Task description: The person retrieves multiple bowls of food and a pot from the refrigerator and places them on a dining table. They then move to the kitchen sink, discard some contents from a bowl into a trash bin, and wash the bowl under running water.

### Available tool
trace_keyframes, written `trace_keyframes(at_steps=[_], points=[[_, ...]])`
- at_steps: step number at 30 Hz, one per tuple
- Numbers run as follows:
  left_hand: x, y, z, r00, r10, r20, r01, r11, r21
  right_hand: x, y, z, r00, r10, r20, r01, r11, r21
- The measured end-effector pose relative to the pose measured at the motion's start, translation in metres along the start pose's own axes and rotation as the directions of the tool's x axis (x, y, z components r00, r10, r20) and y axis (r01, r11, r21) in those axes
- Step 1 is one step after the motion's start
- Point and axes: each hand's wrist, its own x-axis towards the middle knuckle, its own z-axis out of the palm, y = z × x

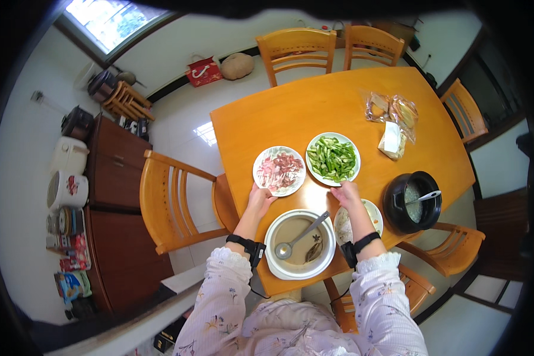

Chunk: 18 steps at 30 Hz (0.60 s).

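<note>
My left hand [260, 201] grips the near rim of a white plate of sliced raw meat [279, 171]. At the near edge of a white plate of cut green peppers [332, 159], my right hand [346, 194] has its fingers on the rim. Both plates rest side by side on the wooden table. Between my forearms stands a white pot [301, 244] of brownish liquid, with a grey ladle [303, 233], a star anise and dark leaves in it. Under my right forearm is a partly hidden plate [377, 218] with pale food.
A black pot [394, 209] of pale, watery food with a spoon in it stands at the right. Bagged bread [402, 111] and another wrapped packet [392, 141] lie farther back. Wooden chairs surround the table, one [182, 202] close at the left. Dark cables hang near my wrists.
</note>
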Motion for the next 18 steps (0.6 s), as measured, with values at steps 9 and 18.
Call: trace_keyframes(at_steps=[9, 18], points=[[-0.12, 0.015, 0.0, 0.953, 0.226, -0.201, -0.227, 0.974, 0.018, -0.293, -0.047, -0.046, 0.848, -0.339, 0.406, 0.006, 0.774, 0.633], [-0.395, -0.06, -0.034, 0.841, 0.535, -0.077, -0.476, 0.801, 0.362, -0.377, 0.044, -0.035, 0.25, -0.431, 0.867, 0.114, 0.902, 0.416]])
